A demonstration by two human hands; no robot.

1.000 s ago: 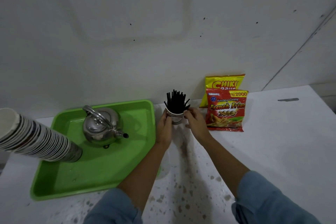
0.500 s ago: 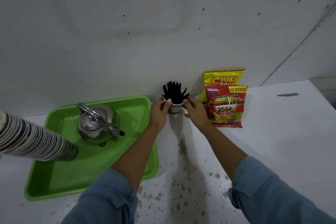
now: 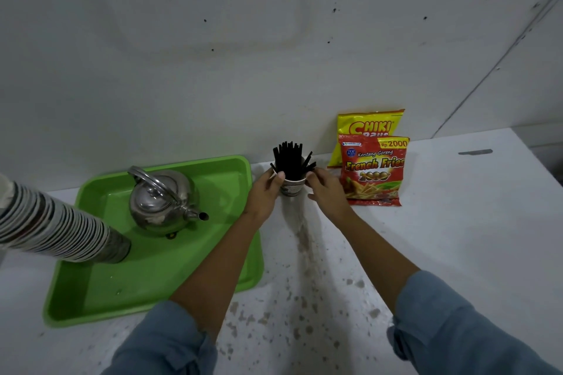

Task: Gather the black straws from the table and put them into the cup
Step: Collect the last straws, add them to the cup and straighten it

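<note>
A paper cup (image 3: 292, 187) stands on the white table (image 3: 457, 237) at the far edge, close to the wall (image 3: 243, 55), and a bundle of black straws (image 3: 289, 160) sticks up out of it, a few of them leaning off to the right. The left hand (image 3: 264, 192) is wrapped against the cup's left side, its thumb pressed on the rim, so it grips the cup. The right hand (image 3: 327, 190) is at the cup's right side with its fingertips (image 3: 310, 175) touching the rim and the leaning straws; whether it pinches a straw or only rests there cannot be told. Both forearms reach out of rolled blue sleeves (image 3: 451, 329). Just left of the cup lies a green tray (image 3: 152, 283) holding a metal kettle (image 3: 161, 199), and a stack of paper cups (image 3: 54, 227) pokes in from the left edge over the tray. Right of the cup, two snack bags (image 3: 373, 172) lean near the wall, the red one in front of the yellow one.
</note>
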